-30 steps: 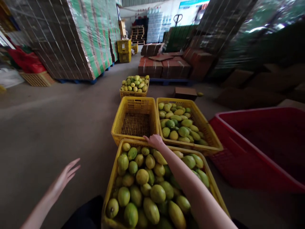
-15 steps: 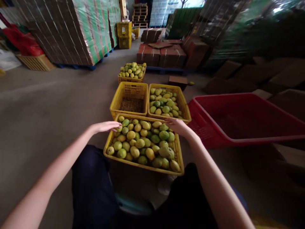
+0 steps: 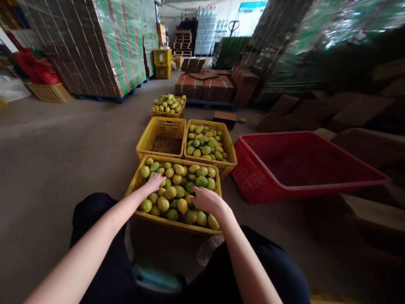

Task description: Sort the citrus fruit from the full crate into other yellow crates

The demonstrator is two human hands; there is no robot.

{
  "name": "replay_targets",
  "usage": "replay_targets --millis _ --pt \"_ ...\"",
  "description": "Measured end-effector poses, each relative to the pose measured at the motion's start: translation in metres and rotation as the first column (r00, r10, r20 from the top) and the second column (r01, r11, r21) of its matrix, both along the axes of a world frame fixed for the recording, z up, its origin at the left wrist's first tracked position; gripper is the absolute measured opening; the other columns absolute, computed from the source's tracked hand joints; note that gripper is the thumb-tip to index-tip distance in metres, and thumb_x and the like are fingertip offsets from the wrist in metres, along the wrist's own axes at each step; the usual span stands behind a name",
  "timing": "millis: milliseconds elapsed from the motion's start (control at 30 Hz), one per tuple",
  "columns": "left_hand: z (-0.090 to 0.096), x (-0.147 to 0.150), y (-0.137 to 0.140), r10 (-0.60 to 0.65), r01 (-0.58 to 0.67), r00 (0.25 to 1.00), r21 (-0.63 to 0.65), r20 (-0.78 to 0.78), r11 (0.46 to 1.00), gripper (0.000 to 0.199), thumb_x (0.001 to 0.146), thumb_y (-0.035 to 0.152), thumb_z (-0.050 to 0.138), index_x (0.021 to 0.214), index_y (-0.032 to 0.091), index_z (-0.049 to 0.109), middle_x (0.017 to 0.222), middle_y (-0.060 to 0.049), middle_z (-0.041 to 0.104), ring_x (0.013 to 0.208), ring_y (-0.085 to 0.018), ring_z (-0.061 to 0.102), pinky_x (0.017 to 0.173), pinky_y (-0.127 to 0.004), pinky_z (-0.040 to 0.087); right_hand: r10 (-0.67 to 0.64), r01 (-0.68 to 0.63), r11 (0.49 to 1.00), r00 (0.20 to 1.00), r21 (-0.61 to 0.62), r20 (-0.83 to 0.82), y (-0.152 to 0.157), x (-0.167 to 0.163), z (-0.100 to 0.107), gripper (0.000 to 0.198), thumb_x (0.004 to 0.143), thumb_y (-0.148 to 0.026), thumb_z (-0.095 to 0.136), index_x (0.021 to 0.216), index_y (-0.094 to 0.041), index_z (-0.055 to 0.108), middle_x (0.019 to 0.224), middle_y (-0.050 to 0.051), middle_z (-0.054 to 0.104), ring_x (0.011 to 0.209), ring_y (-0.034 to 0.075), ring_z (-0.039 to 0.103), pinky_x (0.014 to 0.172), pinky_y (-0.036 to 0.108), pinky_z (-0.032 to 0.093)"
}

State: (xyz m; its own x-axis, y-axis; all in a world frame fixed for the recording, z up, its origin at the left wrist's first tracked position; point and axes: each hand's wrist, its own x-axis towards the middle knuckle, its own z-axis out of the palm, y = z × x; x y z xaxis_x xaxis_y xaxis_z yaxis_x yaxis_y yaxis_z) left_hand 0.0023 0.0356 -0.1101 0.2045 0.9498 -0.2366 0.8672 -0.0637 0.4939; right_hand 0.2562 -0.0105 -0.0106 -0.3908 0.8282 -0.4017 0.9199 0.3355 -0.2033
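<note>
A yellow plastic crate (image 3: pixel 177 226) filled with yellow-green lemons (image 3: pixel 171 192) stands between my knees. My left hand (image 3: pixel 155 181) lies over the lemons in its left half, fingers stretched out to the right and touching the fruit. In the right half, my right hand (image 3: pixel 206 199) is low over the pile, its fingers apart and pointing left beside a yellow lemon. Neither hand has lifted a lemon off the pile. Parts of the fruit under both palms are hidden.
Behind stand an empty yellow crate (image 3: pixel 144 137), a crate of lemons (image 3: pixel 232 153) and another lemon crate (image 3: pixel 167 114). A large red basket (image 3: pixel 253 179) is on the right. Wrapped pallet stacks (image 3: pixel 118 46) and bundled flat cardboard (image 3: pixel 202 89) stand farther back.
Both hands have moved inward from the crate's far corners, down onto the lemons. The view has tilted up and shifted a little right.
</note>
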Motion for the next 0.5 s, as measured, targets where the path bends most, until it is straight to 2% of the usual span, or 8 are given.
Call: replay_targets --millis 133,233,333,400,433,467,500 --pt "0.005 -0.003 0.0 0.134 -0.13 0.98 -0.035 0.144 0.991 0.035 0.068 0.015 0.085 0.099 0.017 0.07 0.106 -0.008 0.064 0.136 -0.041 0.054 0.124 -0.059 0.029 -0.054 0.054 0.999 0.999 0.009 -0.005 0.003 0.009 0.021 0.041 0.103 -0.03 0.056 0.138 -0.011 0.065 0.134 0.022 0.073 0.127 0.033 0.07 0.101 0.037 0.052" --pt "0.01 -0.006 -0.006 0.183 -0.175 0.968 -0.062 0.174 0.983 0.041 0.057 0.008 0.085 0.093 0.019 0.069 0.107 -0.008 0.066 0.137 -0.041 0.052 0.124 -0.055 0.03 -0.094 0.094 0.996 0.996 0.005 -0.003 0.011 0.017 0.029 0.041 0.103 -0.029 0.056 0.139 -0.011 0.065 0.133 0.022 0.073 0.127 0.033 0.069 0.101 0.037 0.052" --pt "0.021 -0.01 -0.009 0.236 -0.224 0.955 -0.088 0.18 0.971 0.044 0.056 0.017 0.089 0.093 0.022 0.066 0.105 -0.006 0.069 0.128 -0.038 0.059 0.119 -0.051 0.04 -0.112 0.112 0.994 0.993 0.015 -0.021 0.017 0.025 0.035 0.043 0.105 -0.031 0.054 0.141 -0.011 0.063 0.133 0.022 0.073 0.127 0.032 0.069 0.102 0.038 0.052" --pt "0.039 -0.012 -0.006 0.293 -0.261 0.924 -0.154 0.247 0.953 0.042 0.061 0.03 0.089 0.094 0.023 0.065 0.101 -0.006 0.071 0.119 -0.035 0.065 0.11 -0.047 0.049 -0.119 0.12 0.993 0.992 0.023 -0.029 0.019 0.028 0.039 0.045 0.105 -0.032 0.053 0.144 -0.009 0.06 0.137 0.023 0.071 0.131 0.032 0.067 0.105 0.038 0.051" --pt "0.052 -0.012 -0.005 0.325 -0.267 0.888 -0.209 0.325 0.941 0.04 0.064 0.036 0.088 0.095 0.023 0.065 0.101 -0.006 0.072 0.115 -0.033 0.068 0.106 -0.045 0.053 -0.123 0.124 0.992 0.992 0.027 -0.031 0.02 0.029 0.042 0.047 0.105 -0.032 0.053 0.146 -0.008 0.059 0.138 0.024 0.07 0.132 0.032 0.066 0.107 0.037 0.05" --pt "0.067 -0.011 -0.004 0.376 -0.259 0.799 -0.296 0.47 0.92 0.04 0.068 0.039 0.086 0.098 0.023 0.065 0.103 -0.008 0.074 0.112 -0.031 0.069 0.102 -0.043 0.056 -0.127 0.128 0.991 0.991 0.031 -0.032 0.02 0.03 0.044 0.048 0.106 -0.032 0.053 0.146 -0.007 0.058 0.139 0.024 0.069 0.134 0.032 0.065 0.108 0.037 0.049" --pt "0.085 -0.011 -0.004 0.423 -0.217 0.659 -0.381 0.622 0.899 0.042 0.069 0.042 0.085 0.101 0.022 0.066 0.105 -0.009 0.075 0.11 -0.03 0.07 0.099 -0.042 0.057 -0.133 0.134 0.99 0.991 0.032 -0.034 0.02 0.031 0.046 0.048 0.106 -0.032 0.053 0.147 -0.007 0.058 0.14 0.024 0.069 0.135 0.032 0.065 0.109 0.037 0.048"
